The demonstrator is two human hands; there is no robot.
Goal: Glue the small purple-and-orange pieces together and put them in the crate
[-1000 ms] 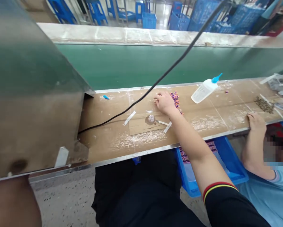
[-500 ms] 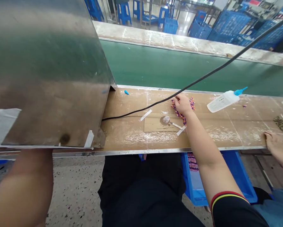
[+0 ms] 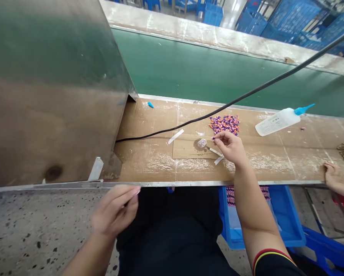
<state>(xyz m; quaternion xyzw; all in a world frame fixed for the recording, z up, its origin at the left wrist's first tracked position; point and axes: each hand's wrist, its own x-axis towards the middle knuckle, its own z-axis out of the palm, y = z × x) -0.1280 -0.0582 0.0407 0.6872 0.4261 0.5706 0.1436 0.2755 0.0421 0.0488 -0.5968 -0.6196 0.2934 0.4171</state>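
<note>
1. Purple and orange pieces [image 3: 225, 124]: lying in a loose pile on the worktop [image 3: 149, 155], just past the right hand [image 3: 231, 148].
2. Looking partly done, with purple rows [image 3: 231, 195] in the blue bin [image 3: 292, 220]; having lots left loose in the pile.
3. With the right hand, pinching one tiny purple piece [image 3: 213, 138] near the little clear cup [image 3: 202, 143].
4. With the left hand [image 3: 116, 210], curling the fingers by the worktop's near edge; showing too blurry to tell if holding anything.

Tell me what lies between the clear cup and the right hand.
The head view shows a thin, brush-like tool lying between the cup and the right hand.
</note>
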